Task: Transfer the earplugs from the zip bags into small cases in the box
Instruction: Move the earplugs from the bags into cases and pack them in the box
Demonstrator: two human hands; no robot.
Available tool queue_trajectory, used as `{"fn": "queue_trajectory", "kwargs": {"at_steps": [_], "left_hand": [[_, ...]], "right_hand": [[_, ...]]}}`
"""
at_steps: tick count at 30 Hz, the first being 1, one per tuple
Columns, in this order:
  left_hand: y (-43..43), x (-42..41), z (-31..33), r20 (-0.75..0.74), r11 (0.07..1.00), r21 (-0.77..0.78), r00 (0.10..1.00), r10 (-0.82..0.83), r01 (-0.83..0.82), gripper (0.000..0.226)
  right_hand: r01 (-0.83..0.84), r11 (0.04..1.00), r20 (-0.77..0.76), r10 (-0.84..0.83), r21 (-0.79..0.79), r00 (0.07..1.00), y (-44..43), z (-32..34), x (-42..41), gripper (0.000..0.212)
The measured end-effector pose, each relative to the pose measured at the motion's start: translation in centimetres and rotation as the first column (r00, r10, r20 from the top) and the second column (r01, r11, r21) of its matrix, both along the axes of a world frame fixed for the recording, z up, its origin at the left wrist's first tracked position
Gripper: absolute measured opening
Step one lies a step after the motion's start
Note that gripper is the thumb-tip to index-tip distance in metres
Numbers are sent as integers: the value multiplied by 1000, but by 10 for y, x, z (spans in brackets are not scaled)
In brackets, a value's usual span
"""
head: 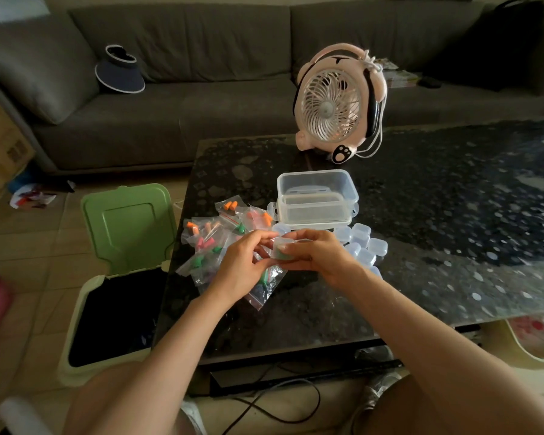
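Both hands work over the table's (453,221) near half, between the two piles.

The left hand (244,265) pinches the left end of a case (281,248) with its fingertips. The right hand (322,255) curls round the case's other end, thumb on top. Something green shows through the case wall. Whether its lid is latched cannot be told.

**Progress:** judged early.
- The bags (220,246) just left of the hands are a sizeable heap and still hold orange, pink and green earplugs (230,205).
- The spare cases (361,243) lie loose just right of the hands, outside the box (316,199).
- The box stands open behind the hands, and no filled case can be made out inside it.

**Edges and room:**
- The bags reach close to the table's left edge, and the open bin (120,246) stands directly below it, so a slipped bag could drop in.
- The path from hands to box is short and unobstructed.
- There is wide bare table to the right.
- The fan (333,102) stands beyond the box, well apart.
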State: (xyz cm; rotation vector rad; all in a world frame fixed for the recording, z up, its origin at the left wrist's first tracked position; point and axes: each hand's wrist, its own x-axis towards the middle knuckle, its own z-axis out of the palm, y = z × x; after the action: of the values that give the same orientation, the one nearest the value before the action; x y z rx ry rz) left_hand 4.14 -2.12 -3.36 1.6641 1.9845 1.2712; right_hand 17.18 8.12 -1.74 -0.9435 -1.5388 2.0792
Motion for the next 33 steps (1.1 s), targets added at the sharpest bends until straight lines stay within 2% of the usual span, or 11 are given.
{"fn": "queue_trajectory", "kwargs": {"at_steps": [2,4,8,11,14,17,22,25,29,31,33], "left_hand": [[1,-3,-3,-32,998,14,998,61,-60,37],[2,-9,-7,-64,978,52,976,206,-203,29],[0,-21,-11,-198,889,85,867,457,-449,21],[0,-27,-19,-294,876,17,835,465,-482,32],[2,-31,-28,-339,892,-53,848,407,-449,48],[3,-26,-24,-439,923,-103,850,291,-369,65],[2,-13,-18,-604,904,-349,797,-14,-248,86],[1,-12,-24,-642,902,-355,765,-46,-244,68],[0,-16,-30,-622,957,-202,782,39,-209,30],[-2,-20,-32,-533,981,-106,842,84,-165,23],[-3,-23,-31,-455,990,-25,884,111,-137,18]], "right_hand": [[93,996,-11,-92,2,996,1,2,-3,16],[226,974,-23,-227,-17,974,6,4,-6,17],[419,905,-126,-425,-71,896,25,8,-9,28],[425,891,-263,-453,-161,852,40,11,-12,40],[399,901,-244,-431,-171,869,52,12,-11,48],[379,922,-182,-387,-80,904,51,14,-6,37],[349,927,-22,-349,134,937,38,19,-1,20],[260,931,46,-280,258,959,31,19,-3,13],[156,905,106,-214,395,971,26,13,-8,10],[63,832,212,-213,552,954,26,5,-12,12],[-87,677,346,-257,731,902,27,-4,-15,15]]}}
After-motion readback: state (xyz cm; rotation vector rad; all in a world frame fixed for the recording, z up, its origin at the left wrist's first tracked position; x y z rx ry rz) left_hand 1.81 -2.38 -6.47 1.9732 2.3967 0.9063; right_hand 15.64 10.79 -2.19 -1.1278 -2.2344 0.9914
